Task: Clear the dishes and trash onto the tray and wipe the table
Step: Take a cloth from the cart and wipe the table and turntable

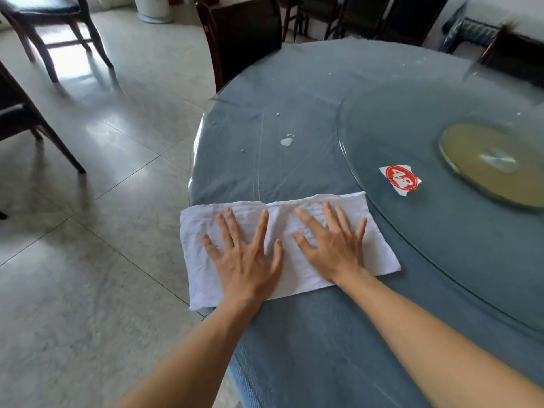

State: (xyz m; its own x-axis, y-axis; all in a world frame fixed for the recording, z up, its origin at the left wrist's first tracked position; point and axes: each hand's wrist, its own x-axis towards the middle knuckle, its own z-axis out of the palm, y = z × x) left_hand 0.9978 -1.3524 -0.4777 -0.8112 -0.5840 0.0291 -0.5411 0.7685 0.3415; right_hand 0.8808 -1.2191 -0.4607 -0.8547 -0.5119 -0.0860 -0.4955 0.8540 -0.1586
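White crumpled cloth [290, 248] is lying flat on the blue tabletop [309, 92]. The left hand [245, 254] and right hand [334, 245] are pressing on it, fingers spread.

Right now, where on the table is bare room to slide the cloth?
Bare: the strip between cloth and white spill, left of the glass turntable. Taken: both hands, left hand and right hand, flat on the cloth; red sticker on the turntable.

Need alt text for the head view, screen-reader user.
Both hands, left hand and right hand, press flat on a white cloth at the edge of a round blue table. White spills lie beyond the cloth; a red-and-white label sits on the glass turntable.
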